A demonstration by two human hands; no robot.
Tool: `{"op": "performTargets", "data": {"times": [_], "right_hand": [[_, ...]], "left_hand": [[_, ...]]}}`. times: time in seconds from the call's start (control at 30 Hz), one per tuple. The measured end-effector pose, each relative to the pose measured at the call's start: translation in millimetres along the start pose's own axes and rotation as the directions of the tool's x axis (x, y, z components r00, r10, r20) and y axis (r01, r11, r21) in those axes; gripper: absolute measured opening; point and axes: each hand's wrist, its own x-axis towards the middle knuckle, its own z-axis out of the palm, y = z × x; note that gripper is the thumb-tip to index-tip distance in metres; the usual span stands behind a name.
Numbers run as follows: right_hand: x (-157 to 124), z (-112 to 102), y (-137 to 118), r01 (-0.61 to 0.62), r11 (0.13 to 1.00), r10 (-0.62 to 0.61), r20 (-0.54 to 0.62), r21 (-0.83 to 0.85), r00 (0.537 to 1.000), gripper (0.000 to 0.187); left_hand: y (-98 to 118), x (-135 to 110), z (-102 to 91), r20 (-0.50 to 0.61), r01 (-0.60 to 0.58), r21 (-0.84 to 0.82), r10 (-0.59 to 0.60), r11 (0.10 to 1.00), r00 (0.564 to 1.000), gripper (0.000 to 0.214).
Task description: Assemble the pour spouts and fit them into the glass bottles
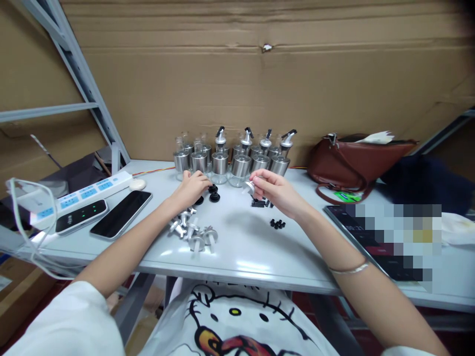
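My right hand is raised above the table, thumb and fingers pinched on a silver pourer top with a round flange. Low over the table, my left hand has its fingers curled at a small group of black ribbed stoppers. Its fingertips seem to grip one, though they are partly hidden. Loose silver pourer tops lie in a pile near my left forearm. Below my right hand are black lever pieces and small black caps.
Glass bottles with steel sleeves stand in rows at the back, several fitted with pourers. A power strip, black device and phone lie left. A brown bag and tablet-like screen are right. Cardboard rises behind.
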Motion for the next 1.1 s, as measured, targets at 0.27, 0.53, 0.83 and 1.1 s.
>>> {"op": "performTargets", "data": {"times": [0.27, 0.53, 0.83, 1.1], "right_hand": [[0, -1, -1, 0.008, 1.000, -0.008, -0.024, 0.012, 1.000, 0.029], [0, 1, -2, 0.028, 1.000, -0.028, -0.048, -0.008, 0.998, 0.030], [0, 4, -2, 0.036, 0.996, -0.044, -0.096, -0.086, 0.994, 0.020], [-2, 5, -2, -0.082, 0.989, 0.089, 0.058, -0.124, 0.994, 0.020]], "left_hand": [[3, 2, 1.6, 0.017, 0.054, -0.010, -0.054, 0.999, 0.998, 0.018], [6, 1, -1.5, 0.007, 0.102, 0.040, -0.102, 0.994, 0.995, 0.014], [29, 2, -13.9, -0.252, 0.009, -0.034, -0.017, 0.999, 0.967, 0.015], [58, -5, -26.7, -0.432, -0.306, 0.037, 0.291, 0.951, 0.853, 0.014]]}}
